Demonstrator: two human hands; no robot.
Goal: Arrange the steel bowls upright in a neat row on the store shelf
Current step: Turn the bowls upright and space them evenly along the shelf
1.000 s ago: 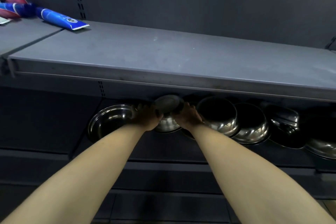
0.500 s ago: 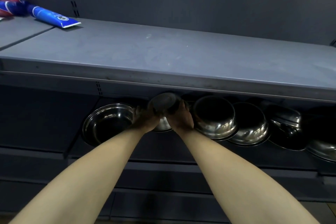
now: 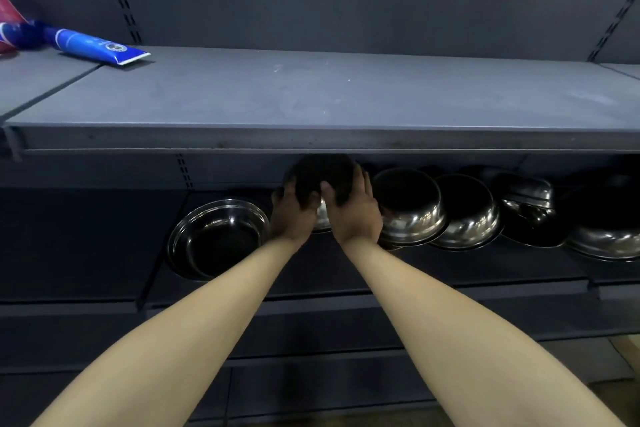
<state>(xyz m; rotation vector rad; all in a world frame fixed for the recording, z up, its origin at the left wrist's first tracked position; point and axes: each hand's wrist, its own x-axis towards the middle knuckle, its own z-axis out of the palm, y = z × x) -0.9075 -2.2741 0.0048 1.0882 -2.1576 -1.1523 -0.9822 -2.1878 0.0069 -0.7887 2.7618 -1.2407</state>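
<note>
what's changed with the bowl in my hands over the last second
Both hands, left hand and right hand, have tipped the held bowl further back, so its shiny base no longer faces you and it now looks dark. Both kept their grip. The bowl on the left and the row of bowls on the right stayed put.

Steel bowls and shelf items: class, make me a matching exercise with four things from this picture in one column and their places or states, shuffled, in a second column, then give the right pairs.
Things:
1. Blue tube
2. Left bowl
3. Held bowl
4. Upper shelf

Places or states:
A. Gripped by the left hand and right hand
B. Upright on the lower shelf, apart from the other bowls
C. Lying at the upper shelf's left end
D. Grey board above the row of bowls

Pairs: 1-C, 2-B, 3-A, 4-D
</note>
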